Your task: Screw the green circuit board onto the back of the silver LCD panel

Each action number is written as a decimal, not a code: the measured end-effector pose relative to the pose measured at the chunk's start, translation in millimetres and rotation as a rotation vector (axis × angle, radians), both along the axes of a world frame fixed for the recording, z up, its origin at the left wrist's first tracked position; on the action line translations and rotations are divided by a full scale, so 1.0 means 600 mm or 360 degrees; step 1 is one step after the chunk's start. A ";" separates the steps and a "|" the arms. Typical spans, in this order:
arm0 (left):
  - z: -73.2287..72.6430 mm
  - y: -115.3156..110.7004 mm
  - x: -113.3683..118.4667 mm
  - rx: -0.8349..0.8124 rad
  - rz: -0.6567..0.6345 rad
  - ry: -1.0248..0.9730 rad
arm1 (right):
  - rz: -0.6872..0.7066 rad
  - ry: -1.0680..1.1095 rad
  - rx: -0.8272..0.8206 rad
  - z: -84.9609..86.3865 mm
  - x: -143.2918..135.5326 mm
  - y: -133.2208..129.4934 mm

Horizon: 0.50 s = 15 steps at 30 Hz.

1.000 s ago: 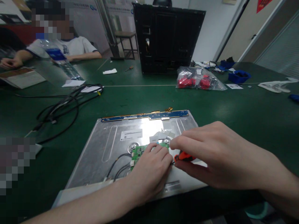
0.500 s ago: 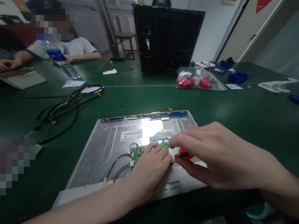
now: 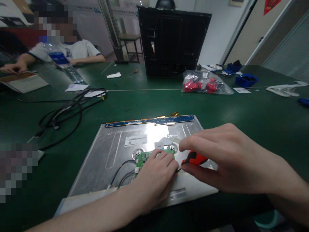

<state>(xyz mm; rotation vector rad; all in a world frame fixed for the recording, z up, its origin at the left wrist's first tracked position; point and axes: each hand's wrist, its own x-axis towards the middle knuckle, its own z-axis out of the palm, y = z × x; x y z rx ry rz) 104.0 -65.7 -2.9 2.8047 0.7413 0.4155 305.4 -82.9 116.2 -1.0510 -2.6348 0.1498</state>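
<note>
A silver metal panel (image 3: 113,141) lies flat at the near side of the table, a blue circuit strip (image 3: 169,120) along its far edge. My left hand (image 3: 161,170) rests over a green circuit board (image 3: 145,156), fingers bent and pressed on it, its fingertips near a dark thin shaft. Black cables (image 3: 122,164) run from the board's left side. My right hand (image 3: 214,154) holds an orange and black screwdriver (image 3: 196,158) between thumb and fingers, tilted, with its shaft pointing left toward my left hand. The tip is hidden.
Black cables (image 3: 78,109) lie coiled at left. Behind the panel stand a large black screen housing (image 3: 173,42) and a plastic bag with red items (image 3: 205,84). Across the table at left sits a person (image 3: 84,51) beside a tilted water bottle (image 3: 65,66).
My right hand has shifted slightly right, its index finger lifted off a little, and more of the orange handle shows. My left hand stays put.
</note>
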 end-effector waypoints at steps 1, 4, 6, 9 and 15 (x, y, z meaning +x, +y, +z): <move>0.002 0.000 0.000 -0.0005 0.0003 0.0003 | -0.0009 0.0012 0.0005 0.001 0.001 0.000; 0.005 0.000 0.001 -0.0030 0.0008 0.0001 | -0.0026 0.0016 0.0041 0.001 0.003 -0.001; 0.006 0.000 0.001 -0.0052 -0.0002 -0.0003 | -0.0023 0.0010 0.0043 0.002 0.003 -0.001; 0.006 0.000 0.001 -0.0050 -0.0008 -0.0007 | -0.0026 0.0004 0.0048 0.003 0.004 -0.001; 0.006 0.000 0.000 -0.0024 0.0003 0.0023 | -0.0016 -0.0012 0.0017 0.002 0.004 -0.001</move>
